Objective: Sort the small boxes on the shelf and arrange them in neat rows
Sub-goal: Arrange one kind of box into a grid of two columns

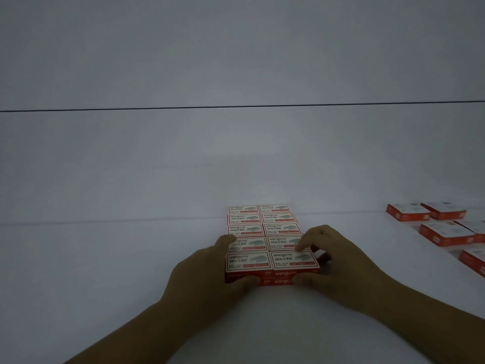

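We are holding block of small boxes (pixel 280 228), two columns wide, standing midway along white shelf (pixel 105 258), toward its near edge. Left hand (pixel 204 274) is wrapping block's near left corner, grip half-closed, thumb pressing red front face, forefinger lying along left side. Right hand (pixel 338 261) is gripping near right corner, fingers curling onto block's top, thumb pressing front. Loose boxes (pixel 443 232) are lying scattered by shelf's right edge, well apart from block.
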The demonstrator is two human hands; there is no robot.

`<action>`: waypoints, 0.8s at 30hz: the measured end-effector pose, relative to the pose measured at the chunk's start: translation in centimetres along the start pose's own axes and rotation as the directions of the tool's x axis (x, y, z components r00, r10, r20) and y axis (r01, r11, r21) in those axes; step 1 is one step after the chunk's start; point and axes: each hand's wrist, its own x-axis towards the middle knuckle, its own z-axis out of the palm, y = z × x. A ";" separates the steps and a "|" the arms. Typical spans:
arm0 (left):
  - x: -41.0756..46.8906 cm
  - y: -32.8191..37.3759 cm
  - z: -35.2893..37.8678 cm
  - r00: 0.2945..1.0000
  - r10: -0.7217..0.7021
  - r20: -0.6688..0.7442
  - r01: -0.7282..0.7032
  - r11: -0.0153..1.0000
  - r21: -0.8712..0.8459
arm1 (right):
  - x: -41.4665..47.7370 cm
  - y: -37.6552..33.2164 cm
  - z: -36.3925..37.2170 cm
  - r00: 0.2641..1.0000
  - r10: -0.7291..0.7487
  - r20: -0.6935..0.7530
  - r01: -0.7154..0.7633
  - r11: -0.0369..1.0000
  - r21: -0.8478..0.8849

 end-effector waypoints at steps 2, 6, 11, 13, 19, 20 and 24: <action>0.1 0.0 -0.1 1.000 0.002 0.009 -0.001 0.999 -0.036 | 0.1 0.1 0.2 1.000 0.000 -0.011 0.000 1.000 0.006; 0.4 0.0 -0.4 1.000 0.017 0.023 -0.013 0.988 -0.155 | 0.1 0.4 0.2 1.000 -0.011 -0.016 0.011 0.999 0.034; 0.5 0.3 -0.6 0.999 0.011 0.045 -0.001 0.977 -0.212 | 0.0 0.7 0.3 0.998 -0.020 0.056 0.015 0.995 0.098; 0.3 0.3 -0.7 0.999 0.006 0.046 0.004 0.979 -0.204 | -0.1 0.6 0.3 0.998 -0.011 0.067 0.006 0.997 0.083; 0.0 0.7 -1.5 0.996 -0.016 -0.082 0.002 0.986 -0.165 | -0.1 -0.2 -0.1 0.997 -0.037 0.069 0.034 0.998 0.043; -0.1 0.9 -1.8 0.993 0.009 -0.119 -0.029 0.986 -0.163 | -0.1 -0.3 -0.2 0.997 -0.039 0.065 0.036 0.998 0.050; 0.1 2.1 -3.1 0.964 0.169 -0.206 -0.203 0.966 -0.160 | 0.1 -0.5 -1.9 0.997 0.069 0.043 -0.070 0.997 0.032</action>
